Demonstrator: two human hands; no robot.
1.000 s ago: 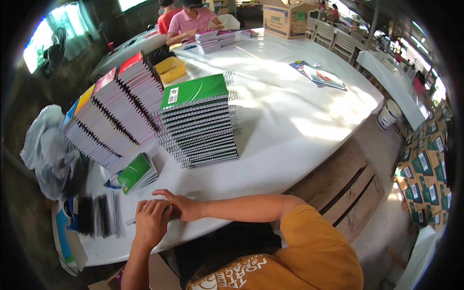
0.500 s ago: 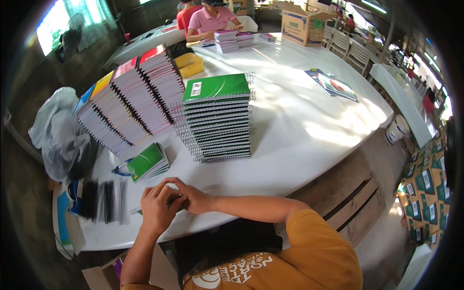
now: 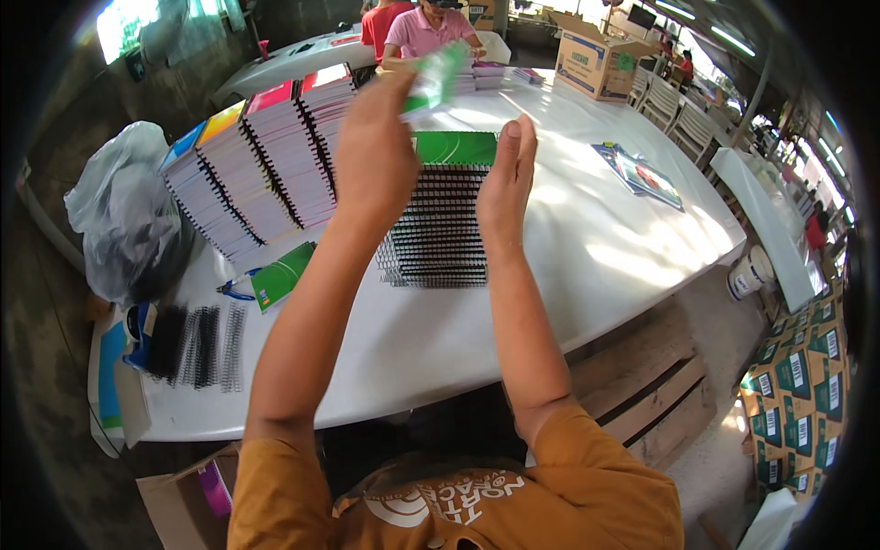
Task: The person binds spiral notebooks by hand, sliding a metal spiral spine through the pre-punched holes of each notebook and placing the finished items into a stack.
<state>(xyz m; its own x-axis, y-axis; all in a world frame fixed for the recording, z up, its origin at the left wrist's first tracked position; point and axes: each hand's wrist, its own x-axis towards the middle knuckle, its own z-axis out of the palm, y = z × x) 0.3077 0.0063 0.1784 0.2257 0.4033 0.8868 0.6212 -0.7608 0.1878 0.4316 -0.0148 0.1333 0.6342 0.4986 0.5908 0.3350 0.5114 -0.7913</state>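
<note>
My left hand is raised and grips a green-covered notebook, blurred by motion, above the left part of a tall notebook stack. Part of the stack's green top cover shows between my hands; the rest is behind my left hand. With its fingers stretched upward, my right hand is at the stack's upper right edge; whether it touches the stack I cannot tell. To the left on the table, small green notebooks lie beside blue-handled pliers.
Tall piles of ring-bound books and a plastic bag stand at the left. Loose binding coils lie nearer me. Booklets and a cardboard box are farther right. A person in pink sits across the table.
Both hands have moved from the near table edge up to the stack. The left now holds a green notebook aloft; the right has parted from it. The view has shifted slightly.
</note>
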